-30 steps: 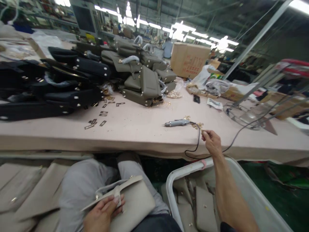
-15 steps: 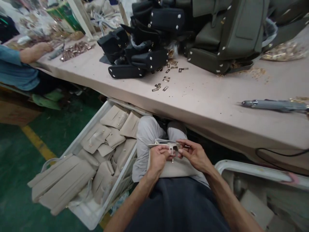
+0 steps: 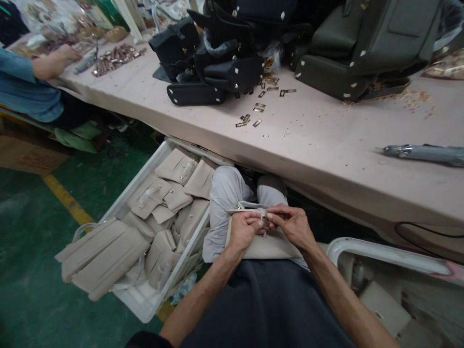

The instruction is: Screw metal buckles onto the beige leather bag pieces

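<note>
A beige handbag (image 3: 270, 249) lies across my lap, its flap edge raised towards my knees. My left hand (image 3: 245, 231) is closed on the flap and the short strap (image 3: 263, 213) at its middle. From the other side my right hand (image 3: 293, 225) pinches the same strap, thumb and fingertips close to the left ones. Just below the fingers a small metal clasp shows on the bag's front. Whether a small part sits between the fingertips is hidden.
To my left stands a white crate (image 3: 136, 186) of beige bags; another white bin (image 3: 391, 246) is at my right. On the table (image 3: 319, 140) are black bags (image 3: 232, 72), olive bags (image 3: 326, 75), small metal frames (image 3: 258, 107) and a grey electric screwdriver (image 3: 424, 152). A co-worker's arm (image 3: 50, 65) is at far left.
My right hand has moved in against the strap, and the fingers of both hands are closer together. The strap, hanging down before, is now mostly covered by fingers. The view has shifted slightly.
</note>
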`<action>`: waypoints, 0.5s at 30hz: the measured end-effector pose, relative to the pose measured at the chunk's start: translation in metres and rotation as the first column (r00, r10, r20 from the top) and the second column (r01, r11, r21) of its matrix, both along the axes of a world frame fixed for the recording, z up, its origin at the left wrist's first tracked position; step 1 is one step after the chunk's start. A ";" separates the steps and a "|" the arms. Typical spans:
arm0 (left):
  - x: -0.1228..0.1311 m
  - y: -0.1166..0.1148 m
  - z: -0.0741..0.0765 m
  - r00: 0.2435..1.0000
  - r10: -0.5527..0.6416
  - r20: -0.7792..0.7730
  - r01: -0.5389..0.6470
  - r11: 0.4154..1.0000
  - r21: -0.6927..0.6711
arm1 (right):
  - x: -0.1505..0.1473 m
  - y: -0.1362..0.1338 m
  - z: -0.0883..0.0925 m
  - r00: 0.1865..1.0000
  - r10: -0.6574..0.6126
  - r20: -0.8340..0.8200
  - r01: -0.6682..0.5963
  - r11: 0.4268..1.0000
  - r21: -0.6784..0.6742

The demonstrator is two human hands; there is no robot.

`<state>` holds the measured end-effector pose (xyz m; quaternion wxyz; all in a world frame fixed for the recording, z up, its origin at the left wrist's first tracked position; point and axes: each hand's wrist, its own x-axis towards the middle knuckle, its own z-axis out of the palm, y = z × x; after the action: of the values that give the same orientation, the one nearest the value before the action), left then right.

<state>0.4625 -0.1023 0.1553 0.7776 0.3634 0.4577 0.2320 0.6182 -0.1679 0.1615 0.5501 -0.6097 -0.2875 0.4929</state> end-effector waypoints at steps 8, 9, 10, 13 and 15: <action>-0.004 0.001 0.001 0.997 -0.035 0.063 0.036 0.999 -0.020 | -0.008 0.001 0.000 1.000 0.004 0.016 -0.004 1.000 0.007; -0.004 0.001 0.002 0.998 -0.032 0.062 0.033 0.999 -0.021 | -0.009 0.001 0.000 0.999 -0.001 0.033 0.001 1.000 -0.002; -0.004 0.001 0.003 0.998 -0.030 0.058 0.031 0.999 -0.021 | -0.009 0.002 -0.001 0.999 -0.009 0.048 0.009 1.000 -0.013; -0.003 0.001 0.005 0.998 -0.037 0.046 0.038 0.999 -0.012 | -0.011 0.003 -0.001 0.998 -0.026 0.065 0.029 0.999 -0.046; -0.002 0.001 0.005 0.998 -0.046 0.040 0.046 0.999 -0.008 | -0.011 0.003 -0.001 0.998 -0.039 0.056 0.042 0.998 -0.055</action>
<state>0.4606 -0.1015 0.1607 0.7933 0.3658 0.4346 0.2193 0.6069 -0.1647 0.1607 0.5344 -0.6440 -0.2761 0.4728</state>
